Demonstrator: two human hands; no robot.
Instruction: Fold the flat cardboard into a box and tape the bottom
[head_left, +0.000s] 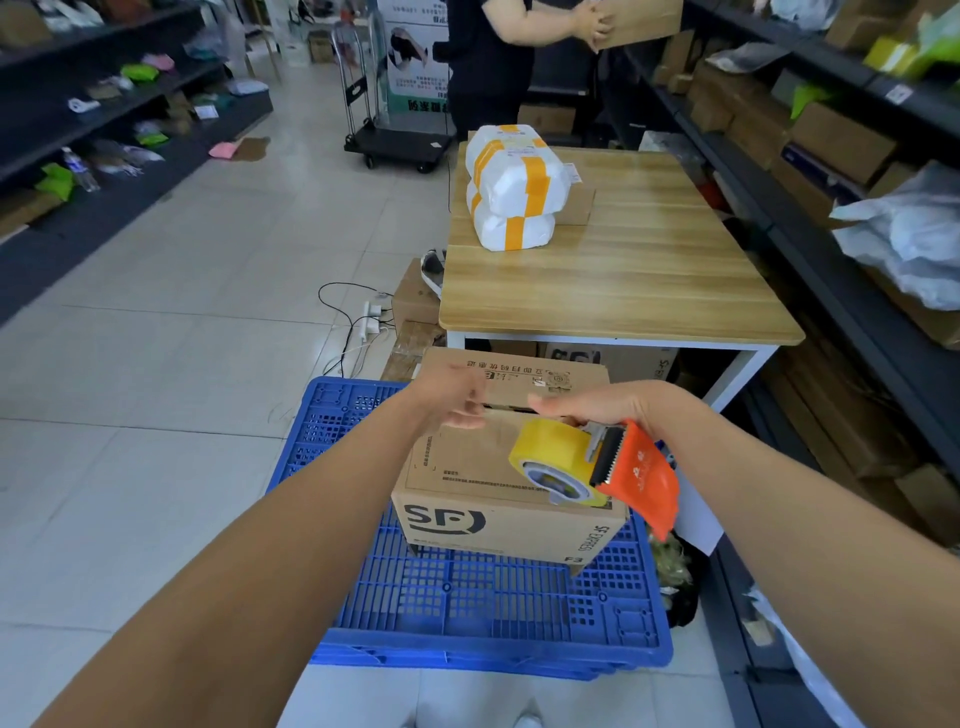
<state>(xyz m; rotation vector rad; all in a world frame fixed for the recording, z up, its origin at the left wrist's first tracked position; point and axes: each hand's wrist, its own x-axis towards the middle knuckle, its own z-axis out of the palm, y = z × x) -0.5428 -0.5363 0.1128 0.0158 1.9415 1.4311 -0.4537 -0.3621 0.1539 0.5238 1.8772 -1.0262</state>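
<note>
A brown cardboard box (467, 467) printed with "SF" stands on a blue plastic pallet (467, 613), its flaps folded shut on top with a seam running across. My left hand (460, 397) rests on the far flap near the seam, fingers pressing down. My right hand (597, 408) grips an orange tape dispenser (641, 475) loaded with a yellow tape roll (553, 460), held just above the box's right side near the seam.
A wooden table (649, 270) stands beyond the box, carrying taped white foam parcels (511, 182). More cartons sit under it. Shelves line both sides. Another person (498, 57) handles a carton at the back. Cables and a power strip (369, 317) lie on the floor.
</note>
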